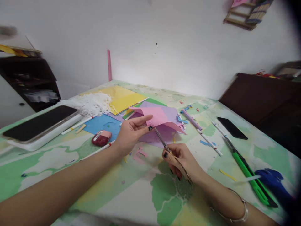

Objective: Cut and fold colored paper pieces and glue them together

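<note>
My left hand pinches the near edge of a pink sheet of paper between thumb and fingers, and the sheet curls up above the table. In my right hand is a pair of metal scissors, its blades pointing at the paper's near edge beside my left thumb. Whether the blades touch the paper I cannot tell. Beneath the pink sheet lies purple paper. Small pink offcuts lie on the tablecloth below my hands.
At left are a phone on a white box, white yarn, yellow paper, blue paper and a dark red case. To the right lie a rolled paper stick, a black flat object, a green cutter and a blue-handled tool.
</note>
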`<move>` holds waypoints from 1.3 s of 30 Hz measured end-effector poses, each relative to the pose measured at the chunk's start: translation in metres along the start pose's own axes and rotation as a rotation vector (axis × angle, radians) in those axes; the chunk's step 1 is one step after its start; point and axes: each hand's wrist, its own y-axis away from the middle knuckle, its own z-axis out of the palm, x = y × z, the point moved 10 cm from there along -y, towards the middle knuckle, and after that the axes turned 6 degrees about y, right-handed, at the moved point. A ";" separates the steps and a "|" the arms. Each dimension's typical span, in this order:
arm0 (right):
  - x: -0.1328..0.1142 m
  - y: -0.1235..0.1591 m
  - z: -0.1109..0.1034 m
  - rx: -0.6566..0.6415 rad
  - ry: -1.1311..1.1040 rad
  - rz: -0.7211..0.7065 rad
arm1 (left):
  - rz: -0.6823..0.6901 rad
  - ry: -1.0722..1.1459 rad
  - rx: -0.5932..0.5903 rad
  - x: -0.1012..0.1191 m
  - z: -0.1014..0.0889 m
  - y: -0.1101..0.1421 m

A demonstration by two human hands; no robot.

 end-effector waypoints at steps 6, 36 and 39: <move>0.009 -0.002 -0.003 0.018 -0.014 0.004 | -0.031 0.054 0.007 -0.001 0.007 0.007; 0.006 -0.003 -0.002 0.097 -0.076 0.021 | -0.094 0.161 -0.016 -0.012 0.016 0.018; 0.003 -0.003 0.000 0.109 -0.094 0.004 | -0.101 0.141 0.000 -0.013 0.016 0.019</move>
